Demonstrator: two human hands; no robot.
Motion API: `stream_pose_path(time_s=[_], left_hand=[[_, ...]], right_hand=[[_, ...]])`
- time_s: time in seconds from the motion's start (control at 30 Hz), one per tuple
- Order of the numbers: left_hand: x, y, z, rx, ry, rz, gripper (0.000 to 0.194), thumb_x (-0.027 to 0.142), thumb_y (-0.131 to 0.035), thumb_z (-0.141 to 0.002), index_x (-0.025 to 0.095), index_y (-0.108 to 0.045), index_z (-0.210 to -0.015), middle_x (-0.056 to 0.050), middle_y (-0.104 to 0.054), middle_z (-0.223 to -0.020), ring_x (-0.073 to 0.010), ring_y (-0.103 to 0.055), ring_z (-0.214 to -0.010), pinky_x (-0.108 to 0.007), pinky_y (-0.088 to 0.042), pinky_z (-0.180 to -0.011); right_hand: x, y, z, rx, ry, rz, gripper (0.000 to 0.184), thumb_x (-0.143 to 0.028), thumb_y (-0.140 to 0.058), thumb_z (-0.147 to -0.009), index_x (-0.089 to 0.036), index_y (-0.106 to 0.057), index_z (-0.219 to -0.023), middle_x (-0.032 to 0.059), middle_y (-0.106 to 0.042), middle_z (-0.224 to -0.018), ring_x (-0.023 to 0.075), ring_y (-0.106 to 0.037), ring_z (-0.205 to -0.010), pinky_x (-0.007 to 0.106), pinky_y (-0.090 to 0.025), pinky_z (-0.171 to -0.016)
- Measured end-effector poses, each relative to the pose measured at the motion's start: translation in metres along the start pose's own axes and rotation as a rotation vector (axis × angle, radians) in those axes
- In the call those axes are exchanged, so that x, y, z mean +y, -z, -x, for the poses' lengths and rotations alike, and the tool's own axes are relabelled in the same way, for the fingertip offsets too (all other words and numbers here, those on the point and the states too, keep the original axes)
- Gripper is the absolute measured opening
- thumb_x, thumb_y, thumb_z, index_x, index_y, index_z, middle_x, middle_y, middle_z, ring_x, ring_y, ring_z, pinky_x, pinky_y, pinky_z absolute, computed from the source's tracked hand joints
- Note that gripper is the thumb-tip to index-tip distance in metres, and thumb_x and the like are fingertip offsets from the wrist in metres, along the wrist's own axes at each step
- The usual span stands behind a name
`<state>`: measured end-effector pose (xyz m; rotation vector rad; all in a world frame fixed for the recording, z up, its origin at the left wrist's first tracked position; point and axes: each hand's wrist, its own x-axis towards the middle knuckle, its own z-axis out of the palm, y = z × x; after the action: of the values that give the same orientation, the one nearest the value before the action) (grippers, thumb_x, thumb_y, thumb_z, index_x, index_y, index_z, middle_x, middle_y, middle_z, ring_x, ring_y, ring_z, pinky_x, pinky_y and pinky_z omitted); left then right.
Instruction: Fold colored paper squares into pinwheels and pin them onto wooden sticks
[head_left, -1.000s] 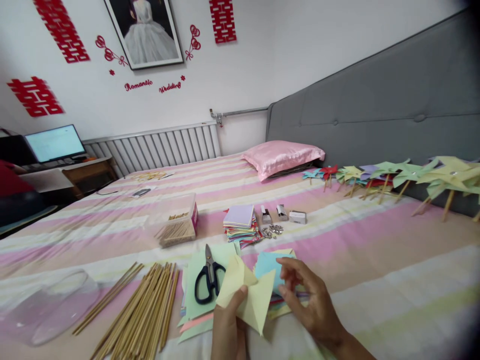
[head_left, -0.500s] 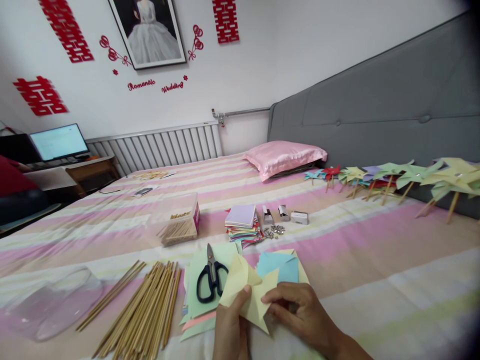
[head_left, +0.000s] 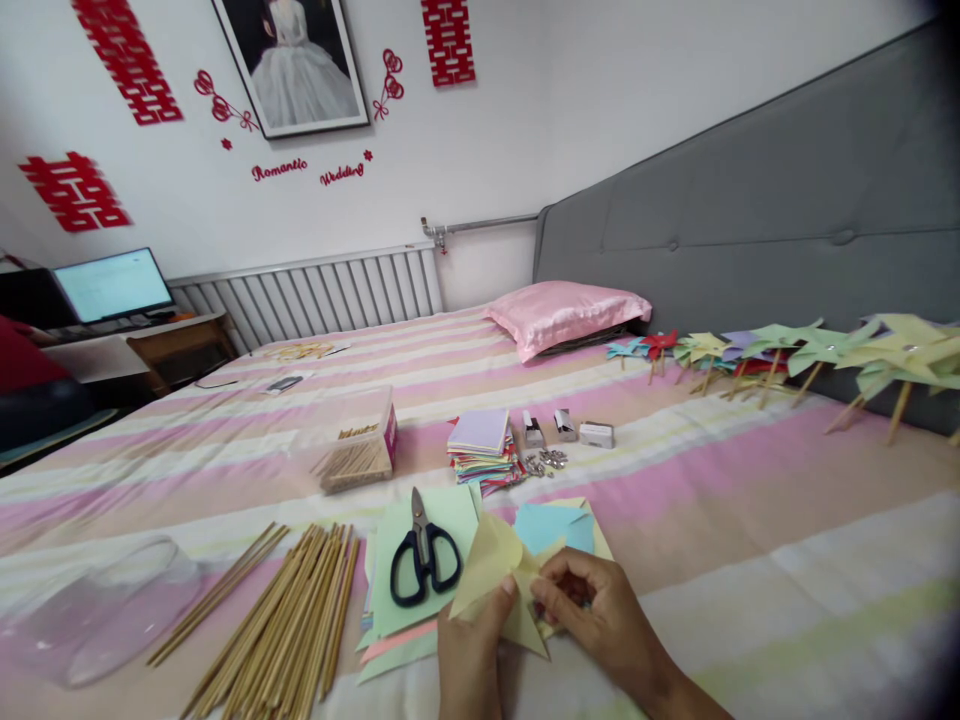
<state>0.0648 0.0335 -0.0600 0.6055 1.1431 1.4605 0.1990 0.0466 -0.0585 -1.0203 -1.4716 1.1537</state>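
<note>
You have the pale yellow paper (head_left: 486, 562) in both hands, held above the bed (head_left: 750, 520) on the side nearest you, well apart from the far edge. Your left hand (head_left: 471, 645) grips its lower part, the thumb pressed down on the top face and the other fingers mostly hidden beneath. Your right hand (head_left: 611, 620) has thumb and forefinger pinching the paper's right part, close to your left thumb; the remaining fingers curl in. The upper left of the sheet bends up into a flap, and a pointed corner hangs below between your hands.

Just beyond your right hand lies a light blue paper (head_left: 547, 522) on other sheets. Left of the yellow one, the dark-handled scissors (head_left: 422, 537) rest on pale green paper (head_left: 463, 512), blades towards the far edge. Further left you have a fanned bundle of wooden sticks (head_left: 289, 625).

Towards the far edge stand a clear plastic box (head_left: 358, 455) with thin sticks inside, a stack of coloured paper squares (head_left: 478, 435) and three small boxes (head_left: 597, 434), with small metal pieces (head_left: 546, 461) scattered in front. Along the head edge, paper pinwheels (head_left: 825, 347) line the grey headboard (head_left: 750, 190), and a pink pillow (head_left: 566, 312) lies near the far corner on that side.
</note>
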Motion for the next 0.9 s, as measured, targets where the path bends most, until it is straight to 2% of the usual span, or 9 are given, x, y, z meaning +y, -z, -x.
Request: stream_pose_path(time_s=[0.1, 0.23, 0.33, 0.47, 0.63, 0.9], left_hand=[[-0.001, 0.000, 0.001, 0.017, -0.014, -0.037, 0.031, 0.029, -0.078, -0.057, 0.008, -0.072, -0.079, -0.007, -0.070, -0.063, -0.0187, -0.061, -0.060, -0.027, -0.046, -0.057], [-0.001, -0.002, 0.003, 0.013, -0.035, -0.077, 0.030, 0.032, -0.079, -0.053, 0.008, -0.071, -0.069, -0.009, -0.070, -0.061, -0.0207, -0.061, -0.058, -0.028, -0.047, -0.056], [0.000, -0.004, 0.005, 0.015, -0.060, -0.102, 0.027, 0.033, -0.079, -0.053, 0.009, -0.070, -0.062, -0.008, -0.069, -0.058, -0.0192, -0.059, -0.054, -0.027, -0.045, -0.053], [-0.002, -0.006, 0.006, 0.022, -0.067, -0.143, 0.030, 0.034, -0.079, -0.053, 0.008, -0.072, -0.066, -0.010, -0.071, -0.060, -0.0214, -0.061, -0.057, -0.028, -0.047, -0.056], [-0.006, -0.004, 0.004, 0.016, -0.080, -0.190, 0.031, 0.037, -0.078, -0.052, 0.008, -0.072, -0.062, -0.010, -0.070, -0.058, -0.0220, -0.061, -0.056, -0.029, -0.047, -0.055], [-0.002, -0.009, 0.007, 0.021, -0.061, -0.147, 0.031, 0.034, -0.079, -0.051, 0.008, -0.074, -0.067, -0.011, -0.072, -0.060, -0.0216, -0.063, -0.058, -0.027, -0.047, -0.055]], right_hand=[[0.002, 0.000, 0.000, 0.026, 0.025, 0.052, 0.025, -0.038, -0.059, -0.078, -0.015, -0.057, -0.068, 0.0035, -0.064, -0.058, 0.0162, -0.060, -0.053, 0.025, -0.047, -0.049], [0.006, -0.002, -0.001, 0.056, 0.020, 0.054, 0.025, -0.039, -0.061, -0.076, -0.017, -0.055, -0.066, 0.0030, -0.064, -0.055, 0.0158, -0.059, -0.049, 0.024, -0.045, -0.046], [0.012, -0.003, -0.002, 0.080, 0.021, 0.037, 0.026, -0.040, -0.062, -0.073, -0.018, -0.054, -0.064, 0.0019, -0.061, -0.052, 0.0157, -0.058, -0.047, 0.023, -0.044, -0.043], [0.015, -0.004, -0.002, 0.100, 0.022, 0.047, 0.028, -0.043, -0.061, -0.073, -0.019, -0.051, -0.062, 0.0011, -0.059, -0.051, 0.0150, -0.056, -0.046, 0.023, -0.043, -0.042], [0.010, -0.002, -0.001, 0.101, 0.014, 0.068, 0.030, -0.043, -0.059, -0.076, -0.018, -0.050, -0.061, 0.0010, -0.059, -0.052, 0.0145, -0.055, -0.047, 0.023, -0.043, -0.044], [-0.001, -0.001, 0.001, 0.080, -0.007, 0.050, 0.027, -0.038, -0.059, -0.078, -0.019, -0.048, -0.062, -0.0016, -0.054, -0.053, 0.0137, -0.054, -0.048, 0.022, -0.042, -0.046]])
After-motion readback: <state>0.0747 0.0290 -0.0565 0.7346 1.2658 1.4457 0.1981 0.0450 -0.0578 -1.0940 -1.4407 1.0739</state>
